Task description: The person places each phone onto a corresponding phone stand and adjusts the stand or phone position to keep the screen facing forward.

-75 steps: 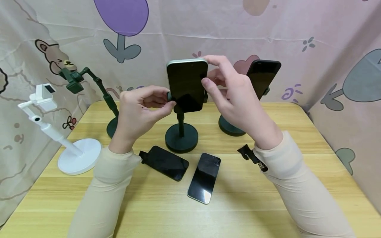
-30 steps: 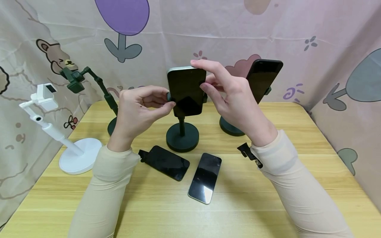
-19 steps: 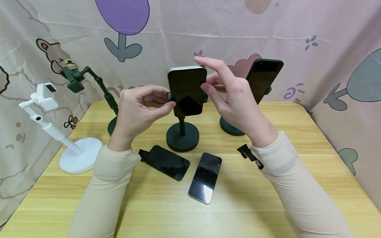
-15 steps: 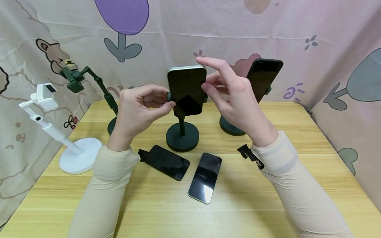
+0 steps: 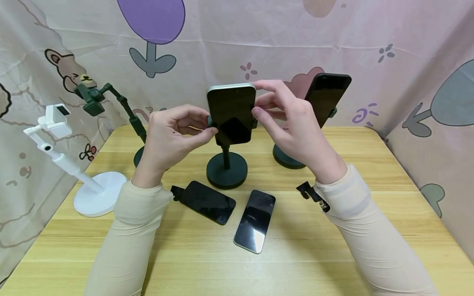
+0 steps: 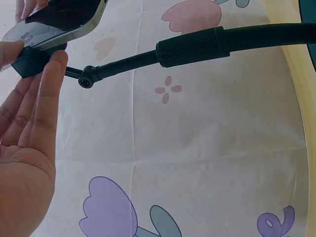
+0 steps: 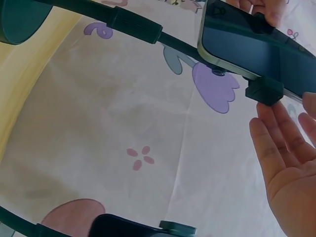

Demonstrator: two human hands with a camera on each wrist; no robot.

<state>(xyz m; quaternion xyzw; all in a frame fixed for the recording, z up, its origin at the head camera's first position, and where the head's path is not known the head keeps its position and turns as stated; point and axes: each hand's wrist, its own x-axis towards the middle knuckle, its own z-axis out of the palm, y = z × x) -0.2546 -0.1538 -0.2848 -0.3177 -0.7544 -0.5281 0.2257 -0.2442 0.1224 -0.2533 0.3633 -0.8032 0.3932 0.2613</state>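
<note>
In the head view a pale-edged smartphone (image 5: 233, 115) stands upright in the clamp of a dark green phone stand, whose round base (image 5: 226, 170) rests on the table. My left hand (image 5: 174, 135) pinches the clamp jaw at the phone's left edge; the left wrist view shows thumb and fingers around that dark green clamp (image 6: 30, 61). My right hand (image 5: 292, 123) holds the phone's right edge, thumb on the front rim and index finger at the top right corner. In the right wrist view, other fingertips touch the right clamp (image 7: 265, 90) from outside. The phone's back is hidden.
Two phones, a black one (image 5: 209, 202) and a silver-edged one (image 5: 254, 221), lie on the wooden table (image 5: 207, 267). A second phone (image 5: 327, 96) is mounted on a stand behind my right hand. At left stand a white phone stand (image 5: 100, 193) and another green stand (image 5: 129, 111).
Over the last seconds the phone has dropped slightly lower in the clamp. My right index finger pressed its top, lifted, and now lies at the top right corner. The left hand has barely moved.
</note>
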